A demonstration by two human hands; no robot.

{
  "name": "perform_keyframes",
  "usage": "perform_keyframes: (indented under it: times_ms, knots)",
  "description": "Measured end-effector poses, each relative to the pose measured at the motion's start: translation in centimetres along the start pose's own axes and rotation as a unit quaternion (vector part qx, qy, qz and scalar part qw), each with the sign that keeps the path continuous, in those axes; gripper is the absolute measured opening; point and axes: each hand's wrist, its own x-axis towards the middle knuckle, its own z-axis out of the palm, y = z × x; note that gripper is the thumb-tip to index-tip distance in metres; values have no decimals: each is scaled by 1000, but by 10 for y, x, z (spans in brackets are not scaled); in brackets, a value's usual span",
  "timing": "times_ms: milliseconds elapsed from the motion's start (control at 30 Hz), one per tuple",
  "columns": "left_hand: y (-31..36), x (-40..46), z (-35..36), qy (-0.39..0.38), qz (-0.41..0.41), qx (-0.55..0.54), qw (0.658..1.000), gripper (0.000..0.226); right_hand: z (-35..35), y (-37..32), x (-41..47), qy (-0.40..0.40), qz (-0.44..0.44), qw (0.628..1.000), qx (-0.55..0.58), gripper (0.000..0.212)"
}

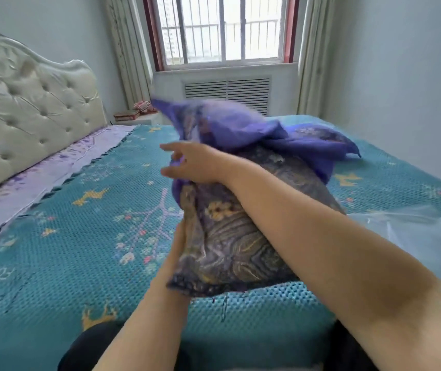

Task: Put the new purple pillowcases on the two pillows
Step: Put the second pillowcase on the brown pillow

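Note:
A pillow (235, 236) stands on end on the teal bedspread (80, 236), its lower part in a dark purple patterned pillowcase (240, 124). The case's loose top flaps above it, blurred. My right hand (187, 164) reaches across from the right and grips the purple fabric at the pillow's upper left edge. Lower down, my left hand (178, 242) holds the pillow's left edge, with its fingers hidden behind the pillow. A second pillow is not clearly in view.
A tufted cream headboard (26, 108) stands at the left, with a lilac floral cloth (40, 180) lying along it. Clear plastic wrapping (406, 231) lies on the bed's right side. A window (222, 30) and a vent are on the far wall, and red items (141, 107) sit in the corner.

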Motion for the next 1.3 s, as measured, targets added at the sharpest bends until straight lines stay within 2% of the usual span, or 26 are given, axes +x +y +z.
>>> perform_keyframes:
  times_ms: [67, 133, 167, 233, 300, 367, 433, 467, 533, 567, 600, 633, 733, 767, 833, 867, 900, 967, 1033, 1133, 1200, 1267, 1300]
  knots:
    - [-5, -4, -21, -4, -21, -31, 999, 27, 26, 32, -11, 22, 12, 999, -24, 56]
    - [-7, 6, -52, 2, -23, -58, 998, 71, 44, 72, -30, 18, 81, 993, -81, 58]
    - [-6, 15, -61, -7, -9, -6, 1000, 83, 49, 89, -41, -12, 122, 988, -96, 61]
    - [1, 20, -51, -1, 31, 107, 994, 78, 55, 111, -58, -67, 169, 979, -90, 66]
    - [7, 26, -27, -21, 100, 232, 967, 79, 55, 114, -65, -68, 168, 981, -63, 64]
    - [8, 40, -8, -39, 152, 323, 933, 103, 51, 112, -67, -55, 175, 983, -29, 58]
    - [7, 57, 4, -51, 143, 407, 901, 112, 48, 114, -72, -51, 188, 981, -5, 57]
    - [6, 60, 10, -46, 144, 456, 877, 103, 47, 116, -76, -49, 190, 980, 1, 58]
    - [3, 65, 21, -37, 179, 506, 843, 57, 48, 121, -84, -20, 192, 981, 7, 65]
    - [2, 63, 26, -31, 199, 506, 839, 34, 48, 122, -87, 8, 196, 981, -4, 71]
    - [2, 55, 32, -39, 215, 491, 843, 20, 48, 123, -89, 39, 201, 978, -32, 77]
    - [2, 45, 37, -63, 231, 477, 845, 16, 44, 122, -91, 65, 209, 972, -87, 82]
    - [3, 8, 53, -138, 285, 445, 838, 24, 28, 129, -79, 94, 210, 927, -296, 80]
    - [3, -3, 56, -139, 269, 430, 851, 24, 21, 135, -73, 94, 206, 924, -309, 74]
    - [-2, -16, 54, -84, 228, 425, 872, 27, 10, 146, -67, 70, 193, 938, -278, 56]
    - [-7, -18, 52, -52, 224, 452, 862, 32, 9, 153, -66, 72, 174, 951, -246, 47]
    - [-13, -21, 50, -33, 222, 494, 840, 46, 10, 157, -69, 67, 168, 954, -239, 42]
    - [-29, -23, 47, -8, 212, 571, 793, 86, 13, 157, -79, 89, 220, 949, -206, 35]
    - [-46, -20, 46, 37, 211, 597, 773, 102, 21, 155, -86, 106, 227, 944, -217, 28]
    - [-59, -4, 40, 105, 232, 607, 753, 88, 32, 155, -100, 73, 222, 947, -219, 32]
    - [-59, 5, 35, 106, 279, 599, 743, 65, 30, 152, -114, 32, 233, 953, -194, 42]
    - [-52, 8, 38, 104, 333, 504, 790, 41, 23, 154, -125, 29, 247, 951, -184, 45]
    - [-47, 5, 43, 112, 344, 444, 820, 33, 23, 157, -127, 44, 250, 950, -181, 37]
